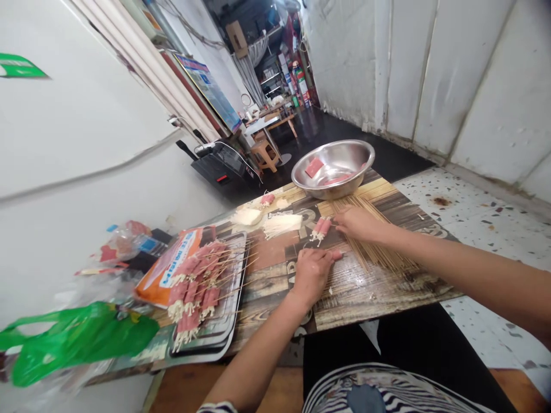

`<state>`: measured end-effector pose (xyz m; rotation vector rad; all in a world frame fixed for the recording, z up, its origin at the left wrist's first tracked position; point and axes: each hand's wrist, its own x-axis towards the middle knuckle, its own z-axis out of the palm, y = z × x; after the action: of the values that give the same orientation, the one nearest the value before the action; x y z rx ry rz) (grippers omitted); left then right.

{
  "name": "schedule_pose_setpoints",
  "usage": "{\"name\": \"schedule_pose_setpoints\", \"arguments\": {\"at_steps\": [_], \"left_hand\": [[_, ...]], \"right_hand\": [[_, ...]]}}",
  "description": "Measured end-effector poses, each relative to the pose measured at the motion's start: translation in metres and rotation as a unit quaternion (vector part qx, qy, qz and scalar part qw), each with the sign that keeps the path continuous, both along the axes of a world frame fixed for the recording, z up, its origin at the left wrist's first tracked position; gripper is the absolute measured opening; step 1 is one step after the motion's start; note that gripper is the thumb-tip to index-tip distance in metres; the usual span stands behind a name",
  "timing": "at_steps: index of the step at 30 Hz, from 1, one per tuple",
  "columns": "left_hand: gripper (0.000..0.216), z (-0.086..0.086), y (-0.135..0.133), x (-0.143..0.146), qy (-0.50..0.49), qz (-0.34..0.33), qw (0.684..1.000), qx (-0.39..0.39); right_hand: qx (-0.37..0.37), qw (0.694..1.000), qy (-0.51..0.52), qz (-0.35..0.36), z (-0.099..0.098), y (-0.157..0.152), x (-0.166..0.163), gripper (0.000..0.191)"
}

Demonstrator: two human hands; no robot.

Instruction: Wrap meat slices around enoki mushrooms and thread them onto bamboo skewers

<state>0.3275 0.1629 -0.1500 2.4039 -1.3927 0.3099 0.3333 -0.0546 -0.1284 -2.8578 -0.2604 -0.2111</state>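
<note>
My left hand [312, 272] is closed around a meat roll [336, 255] on the near part of the table; its pink end pokes out past the fingertips. Beyond it lie meat-wrapped enoki rolls [321, 228] with white mushroom tips. My right hand [357, 222] rests over a spread of bamboo skewers [379, 244], fingers bent together close beside those rolls. What sits between its fingertips is too small to make out. Farther back are bunches of enoki mushrooms [282, 225] and a small piece of meat [267, 199].
A steel bowl [361, 155] with meat slices stands at the table's far corner. To the left, stacked trays [235, 321] bear many skewered rolls [198, 275], beside an orange packet [166, 272] and a green plastic bag [86, 338]. A stool [264, 154] stands behind.
</note>
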Motion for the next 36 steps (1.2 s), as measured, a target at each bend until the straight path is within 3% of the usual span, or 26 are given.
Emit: {"name": "schedule_pose_setpoints", "arguments": {"at_steps": [4,8,14,18,21,24,26,32,36], "left_hand": [[0.02,-0.01,-0.002,0.005,-0.003,-0.013,1.0,-0.001],[0.021,-0.018,-0.007,0.011,-0.019,-0.019,1.0,-0.002],[0.028,-0.006,-0.011,0.01,-0.037,-0.015,0.999,0.006],[0.027,0.0,-0.011,0.007,-0.003,-0.012,1.0,0.003],[0.026,-0.004,-0.01,0.008,0.041,0.011,0.999,-0.024],[0.025,-0.009,-0.01,0.011,0.066,0.012,0.997,-0.039],[0.021,-0.01,-0.009,0.013,0.066,0.0,0.997,-0.048],[0.021,-0.006,-0.007,0.015,0.083,-0.008,0.995,-0.053],[0.02,-0.006,-0.006,0.013,0.084,-0.002,0.995,-0.058]], "right_hand": [[-0.048,0.998,0.016,-0.031,-0.007,0.007,0.002,0.023],[-0.027,0.999,0.001,-0.019,-0.01,0.011,0.006,0.023],[0.017,0.996,-0.085,0.0,0.005,0.006,-0.008,0.03],[0.048,0.988,-0.143,-0.015,0.026,0.005,-0.053,0.036],[0.135,0.984,-0.115,-0.025,0.033,0.012,-0.102,0.033],[0.227,0.971,-0.062,-0.044,0.021,0.028,-0.144,0.032],[0.244,0.966,-0.047,-0.066,0.004,0.041,-0.161,0.034],[0.071,0.983,-0.114,-0.127,-0.035,0.058,-0.168,0.03],[-0.012,0.991,-0.074,-0.112,-0.05,0.052,-0.184,0.026]]}}
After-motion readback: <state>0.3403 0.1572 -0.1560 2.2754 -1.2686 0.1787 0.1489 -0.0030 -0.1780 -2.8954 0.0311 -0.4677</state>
